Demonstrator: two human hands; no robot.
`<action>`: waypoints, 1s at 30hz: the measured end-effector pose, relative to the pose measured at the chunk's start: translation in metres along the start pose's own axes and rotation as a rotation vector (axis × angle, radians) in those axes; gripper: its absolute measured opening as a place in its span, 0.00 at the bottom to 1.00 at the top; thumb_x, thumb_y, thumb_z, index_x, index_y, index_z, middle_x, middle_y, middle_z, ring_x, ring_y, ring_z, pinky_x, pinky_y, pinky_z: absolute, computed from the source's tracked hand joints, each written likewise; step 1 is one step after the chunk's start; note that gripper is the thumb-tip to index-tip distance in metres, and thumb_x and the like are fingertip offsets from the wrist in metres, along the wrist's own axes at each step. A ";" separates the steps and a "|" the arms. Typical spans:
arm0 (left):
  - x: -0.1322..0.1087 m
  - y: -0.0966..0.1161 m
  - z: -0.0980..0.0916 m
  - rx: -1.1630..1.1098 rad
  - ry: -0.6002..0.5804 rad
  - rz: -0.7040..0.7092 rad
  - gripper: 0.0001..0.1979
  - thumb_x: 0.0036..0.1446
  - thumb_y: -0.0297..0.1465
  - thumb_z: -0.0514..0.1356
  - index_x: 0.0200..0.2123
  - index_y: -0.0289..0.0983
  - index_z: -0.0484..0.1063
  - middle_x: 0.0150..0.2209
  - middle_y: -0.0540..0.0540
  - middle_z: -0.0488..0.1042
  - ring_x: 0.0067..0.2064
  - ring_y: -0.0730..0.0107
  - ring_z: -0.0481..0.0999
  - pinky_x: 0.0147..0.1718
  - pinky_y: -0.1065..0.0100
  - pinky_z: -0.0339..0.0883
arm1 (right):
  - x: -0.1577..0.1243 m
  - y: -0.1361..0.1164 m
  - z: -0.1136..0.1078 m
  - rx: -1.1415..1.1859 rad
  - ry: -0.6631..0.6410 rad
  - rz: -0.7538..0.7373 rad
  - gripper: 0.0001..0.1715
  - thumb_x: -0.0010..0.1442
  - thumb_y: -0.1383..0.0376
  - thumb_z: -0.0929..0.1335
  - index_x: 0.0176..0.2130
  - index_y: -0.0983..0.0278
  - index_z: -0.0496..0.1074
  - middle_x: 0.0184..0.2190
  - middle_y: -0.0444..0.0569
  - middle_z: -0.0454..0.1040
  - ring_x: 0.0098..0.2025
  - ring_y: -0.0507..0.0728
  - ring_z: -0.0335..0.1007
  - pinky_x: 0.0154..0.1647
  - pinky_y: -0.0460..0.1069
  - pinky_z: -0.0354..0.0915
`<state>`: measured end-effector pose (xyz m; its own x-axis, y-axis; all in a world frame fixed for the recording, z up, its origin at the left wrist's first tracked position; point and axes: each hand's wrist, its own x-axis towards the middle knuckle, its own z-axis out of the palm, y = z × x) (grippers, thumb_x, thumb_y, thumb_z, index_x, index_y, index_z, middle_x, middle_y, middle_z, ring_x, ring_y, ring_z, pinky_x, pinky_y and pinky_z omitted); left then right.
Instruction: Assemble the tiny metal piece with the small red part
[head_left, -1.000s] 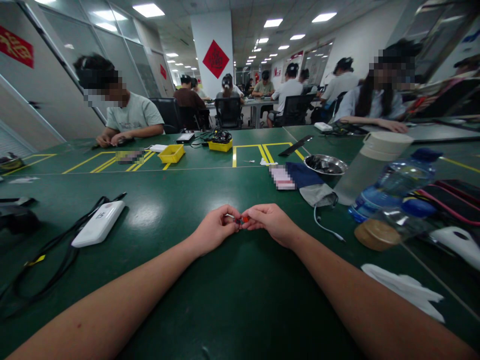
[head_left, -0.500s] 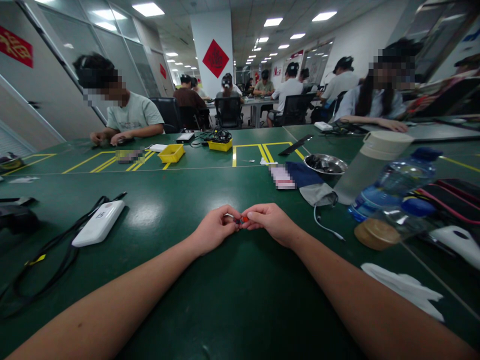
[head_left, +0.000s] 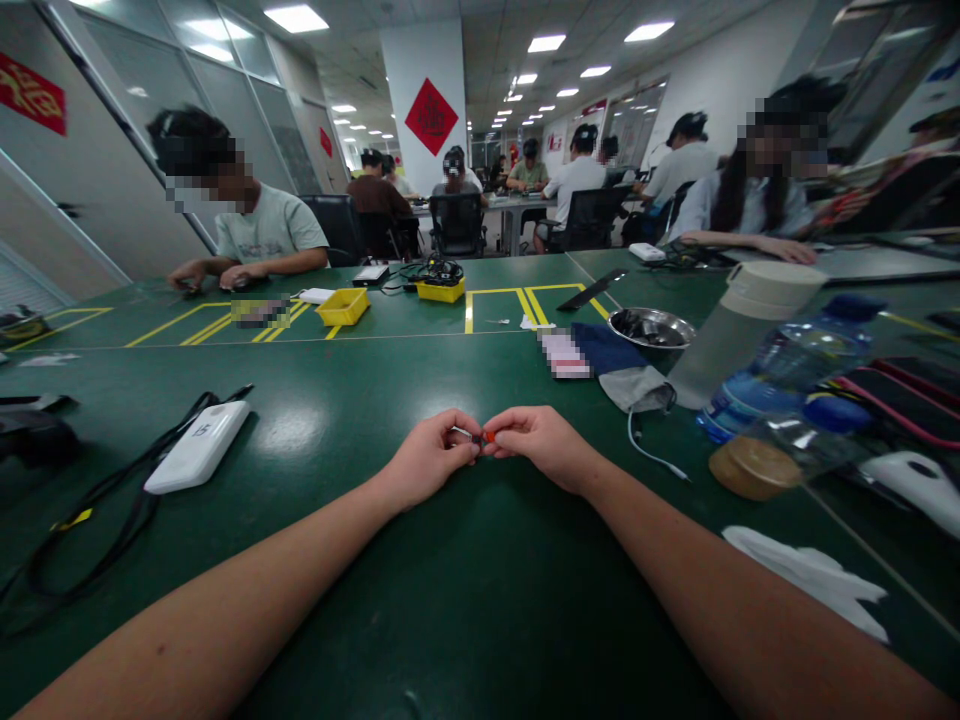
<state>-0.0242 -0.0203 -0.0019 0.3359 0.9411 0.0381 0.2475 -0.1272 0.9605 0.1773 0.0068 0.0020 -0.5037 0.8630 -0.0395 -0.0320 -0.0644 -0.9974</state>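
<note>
Over the middle of the green table [head_left: 420, 610], my two hands meet fingertip to fingertip. My left hand [head_left: 431, 455] pinches a small dark piece [head_left: 475, 438], mostly covered by the fingers. A small orange-red piece [head_left: 490, 437] sits in the pinch of my right hand [head_left: 536, 447]. The two pieces are very close together; whether they are joined I cannot tell. Their exact kind is too small to make out.
To the left lie a white power bank [head_left: 199, 447] and black cables [head_left: 112, 560]. On the right stand a metal bowl [head_left: 651, 345], a pale tumbler [head_left: 742, 330], bottles [head_left: 799, 360] and white gloves [head_left: 806, 575]. A yellow tray [head_left: 343, 307] is farther back. Co-workers sit across the table.
My hands stay almost in place, with only a slight shift of the fingers around the small pieces. The co-worker at the left has moved a hand a little outward.
</note>
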 end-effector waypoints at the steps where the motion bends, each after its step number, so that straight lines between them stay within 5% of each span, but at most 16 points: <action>1: 0.000 -0.001 0.000 0.003 0.000 0.003 0.09 0.55 0.28 0.62 0.41 0.35 0.70 0.32 0.46 0.77 0.33 0.71 0.75 0.33 0.70 0.67 | 0.000 0.000 0.000 -0.012 -0.002 -0.007 0.11 0.51 0.70 0.71 0.37 0.68 0.77 0.30 0.49 0.80 0.33 0.53 0.77 0.40 0.49 0.72; 10: 0.001 0.003 0.002 -0.122 -0.018 -0.002 0.15 0.59 0.31 0.60 0.49 0.35 0.71 0.37 0.44 0.77 0.36 0.69 0.76 0.39 0.65 0.70 | 0.000 0.000 0.000 -0.035 -0.010 -0.027 0.10 0.51 0.68 0.72 0.37 0.68 0.76 0.30 0.49 0.79 0.33 0.53 0.76 0.39 0.50 0.71; 17: 0.001 0.004 0.001 -0.245 0.024 -0.015 0.09 0.56 0.31 0.63 0.40 0.35 0.73 0.34 0.46 0.76 0.33 0.73 0.73 0.35 0.70 0.67 | 0.000 0.003 -0.003 -0.016 0.011 -0.041 0.08 0.50 0.69 0.72 0.35 0.66 0.76 0.31 0.48 0.79 0.36 0.54 0.77 0.42 0.51 0.70; 24: 0.003 0.005 0.000 -0.306 0.075 -0.066 0.11 0.54 0.31 0.65 0.41 0.36 0.75 0.35 0.48 0.76 0.31 0.76 0.71 0.31 0.72 0.62 | 0.002 0.007 -0.003 0.029 -0.014 -0.062 0.15 0.48 0.71 0.73 0.39 0.65 0.74 0.35 0.46 0.78 0.35 0.52 0.76 0.42 0.49 0.69; 30: 0.002 0.000 -0.001 -0.357 0.069 -0.075 0.07 0.53 0.27 0.64 0.37 0.35 0.72 0.34 0.47 0.77 0.37 0.72 0.76 0.41 0.69 0.67 | 0.003 0.007 -0.003 0.025 0.030 -0.065 0.21 0.48 0.73 0.72 0.44 0.64 0.72 0.37 0.46 0.76 0.36 0.53 0.78 0.43 0.49 0.70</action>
<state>-0.0244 -0.0182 -0.0019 0.2635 0.9642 -0.0294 -0.0671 0.0488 0.9966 0.1783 0.0108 -0.0053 -0.4739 0.8803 0.0228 -0.0850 -0.0200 -0.9962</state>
